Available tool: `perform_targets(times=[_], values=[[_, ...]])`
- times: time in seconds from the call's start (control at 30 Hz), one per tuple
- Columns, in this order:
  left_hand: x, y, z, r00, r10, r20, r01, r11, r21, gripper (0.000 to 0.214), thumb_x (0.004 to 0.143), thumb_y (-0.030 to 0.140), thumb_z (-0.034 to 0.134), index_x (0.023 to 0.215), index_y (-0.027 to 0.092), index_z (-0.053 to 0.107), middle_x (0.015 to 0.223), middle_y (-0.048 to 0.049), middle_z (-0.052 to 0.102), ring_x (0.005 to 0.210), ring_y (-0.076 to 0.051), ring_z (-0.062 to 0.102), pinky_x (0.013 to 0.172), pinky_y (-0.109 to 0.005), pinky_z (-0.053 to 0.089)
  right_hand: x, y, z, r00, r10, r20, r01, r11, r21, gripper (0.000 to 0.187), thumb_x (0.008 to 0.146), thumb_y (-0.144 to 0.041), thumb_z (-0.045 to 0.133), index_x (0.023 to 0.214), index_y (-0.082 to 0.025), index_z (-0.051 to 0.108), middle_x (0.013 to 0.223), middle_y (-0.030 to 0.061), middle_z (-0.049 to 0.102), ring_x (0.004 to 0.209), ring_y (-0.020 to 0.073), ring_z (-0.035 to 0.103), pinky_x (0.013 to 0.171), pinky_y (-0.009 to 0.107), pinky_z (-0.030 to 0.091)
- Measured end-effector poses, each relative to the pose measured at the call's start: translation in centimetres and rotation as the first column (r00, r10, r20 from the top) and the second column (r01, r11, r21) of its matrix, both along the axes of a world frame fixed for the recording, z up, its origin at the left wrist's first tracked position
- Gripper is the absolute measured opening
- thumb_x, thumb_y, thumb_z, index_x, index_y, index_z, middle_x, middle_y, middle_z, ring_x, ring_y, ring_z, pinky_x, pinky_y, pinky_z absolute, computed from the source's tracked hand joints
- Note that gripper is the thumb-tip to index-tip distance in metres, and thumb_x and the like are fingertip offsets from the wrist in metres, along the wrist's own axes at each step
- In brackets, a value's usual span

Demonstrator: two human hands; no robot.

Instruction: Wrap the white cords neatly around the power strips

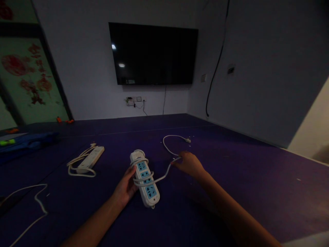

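A white power strip [151, 196] with blue socket panels is tilted in my left hand [126, 187], whose thumb lies along its left edge. Its white cord [160, 178] loops several times around the strip's body. From there the cord runs right to my right hand [189, 164], which pinches it between thumb and fingers. Past that hand the cord curves away over the purple surface and ends in a plug [187, 140]. The fingers of my left hand behind the strip are hidden.
Another white power strip [93, 158], with its cord coiled about it, lies to the left. A loose white cable [41, 202] trails at the lower left. Blue cloth [33, 141] lies at the far left. A television [154, 55] hangs on the wall above several wall sockets [139, 99].
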State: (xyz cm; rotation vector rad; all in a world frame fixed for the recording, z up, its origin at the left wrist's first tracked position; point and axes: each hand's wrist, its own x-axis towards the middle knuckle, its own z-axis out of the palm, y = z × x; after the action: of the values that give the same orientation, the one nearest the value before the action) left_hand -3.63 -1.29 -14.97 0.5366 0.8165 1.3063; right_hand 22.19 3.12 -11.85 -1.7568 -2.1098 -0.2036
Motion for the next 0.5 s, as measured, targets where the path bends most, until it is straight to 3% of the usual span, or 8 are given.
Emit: perform_targets(times=[0.27,0.4,0.5], values=[[0.2,-0.4,0.2,1.000,-0.011,-0.018,0.012,1.000,0.015,0.032,0.074,0.022,0.067,0.105,0.016,0.058,0.085,-0.0067,0.071,0.073,-0.022,0.069,0.070,-0.037,0.056,0.1,0.5,-1.3,0.998,0.048,-0.037,-0.052,0.994,-0.094,0.043,0.082,-0.054,0.052,0.090,-0.015,0.068,0.089,0.0133,0.069,0.084,0.0239,0.066,0.069,0.028,0.046],[0.0,0.0,-0.4,1.000,0.002,0.002,-0.002,0.999,0.033,0.033,0.073,0.020,0.069,0.104,0.017,0.058,0.080,-0.0046,0.070,0.067,-0.020,0.068,0.066,-0.033,0.056,-0.6,-0.3,-0.8,0.995,0.049,0.086,-0.041,0.995,-0.090,0.047,0.090,-0.050,0.039,0.089,-0.015,0.069,0.091,0.0148,0.069,0.088,0.0258,0.065,0.074,0.034,0.044],[-0.1,0.3,-0.8,1.000,0.004,-0.012,-0.004,0.999,0.041,0.032,0.072,0.019,0.069,0.102,0.017,0.058,0.079,-0.0041,0.070,0.066,-0.019,0.068,0.064,-0.031,0.055,-1.8,-1.1,-0.1,0.987,0.128,0.094,-0.126,0.992,-0.023,0.046,0.093,-0.045,0.034,0.087,-0.016,0.069,0.091,0.0129,0.069,0.093,0.0249,0.063,0.080,0.036,0.042]])
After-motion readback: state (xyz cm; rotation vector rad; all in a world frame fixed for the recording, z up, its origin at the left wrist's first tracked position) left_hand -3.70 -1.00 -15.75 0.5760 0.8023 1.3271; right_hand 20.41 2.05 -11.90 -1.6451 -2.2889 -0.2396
